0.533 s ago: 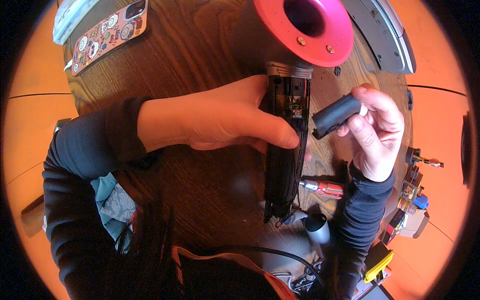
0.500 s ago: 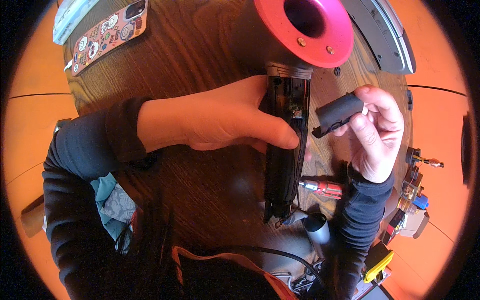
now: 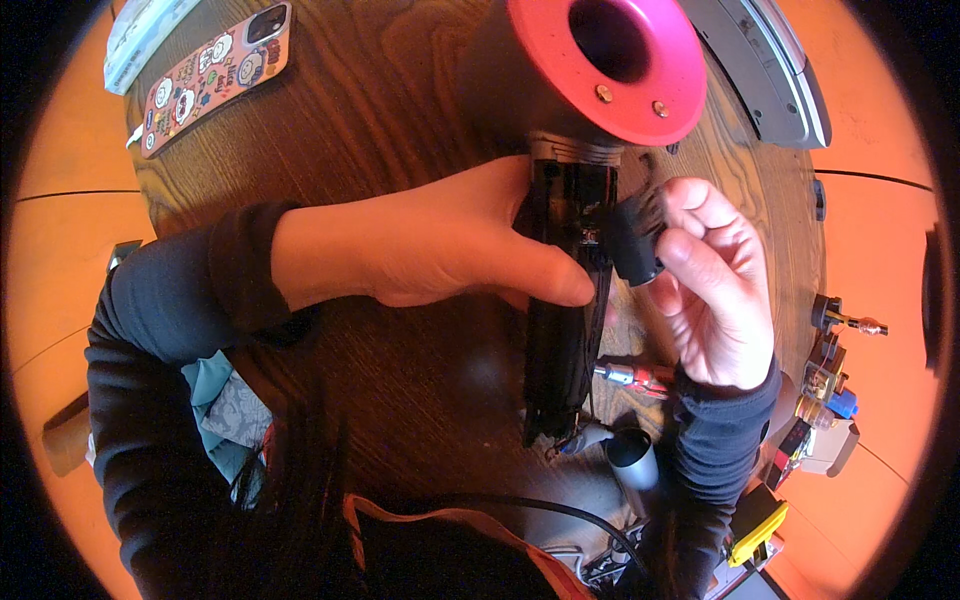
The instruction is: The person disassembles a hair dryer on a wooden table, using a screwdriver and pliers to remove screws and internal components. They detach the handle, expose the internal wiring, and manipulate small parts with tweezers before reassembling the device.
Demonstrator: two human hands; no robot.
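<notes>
Left fingers (image 3: 562,277) grasp the hair dryer's opened handle (image 3: 556,350); right fingers (image 3: 697,263) pinch a black cover (image 3: 631,246), just right of the left ones. Step: apparently offering cover to handle; next move calls for edge alignment.

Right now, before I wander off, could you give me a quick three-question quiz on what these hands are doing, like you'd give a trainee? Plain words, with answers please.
1. Multiple choice. What do the right fingers hold?
A) a patterned phone
B) a small, black, rounded piece
C) a grey tube

2. Fill in the blank. The left fingers hold the long black handle of a dark hair dryer whose round flared ring is ____ in colour.

3. True or false? The screwdriver with a red handle and silver shaft lies to the right of the black handle.

Key: 1. B; 2. pink; 3. true.
</notes>
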